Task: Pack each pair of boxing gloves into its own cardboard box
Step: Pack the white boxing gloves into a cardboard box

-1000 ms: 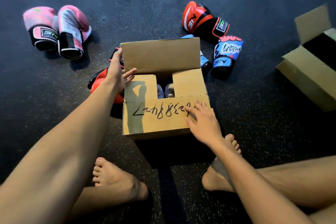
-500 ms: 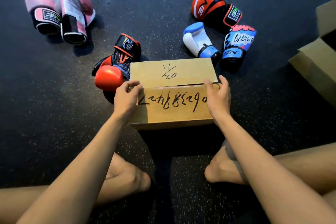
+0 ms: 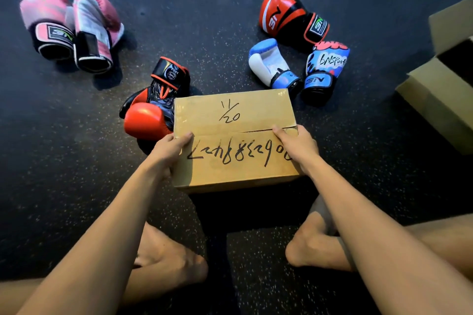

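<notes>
A closed cardboard box [image 3: 235, 120] with black handwriting sits on the dark floor in front of me. My left hand [image 3: 167, 152] grips its left edge and my right hand [image 3: 297, 146] grips its right edge, thumbs on the top flaps. A red and black glove [image 3: 153, 107] lies against the box's left side. Two pink gloves [image 3: 71, 28] lie at the far left. Another red and black glove [image 3: 289, 15] lies beyond the box, with a blue and white glove [image 3: 271, 65] and a blue printed glove [image 3: 325, 69] close to the box's far right corner.
A second cardboard box [image 3: 440, 94] stands open at the right edge, its flap up. My bare feet [image 3: 169, 261] rest on the speckled black floor just behind the closed box.
The box's top flaps went from open to folded shut. Both hands moved from the flaps to the box's left and right edges. The gloves seen inside are now hidden.
</notes>
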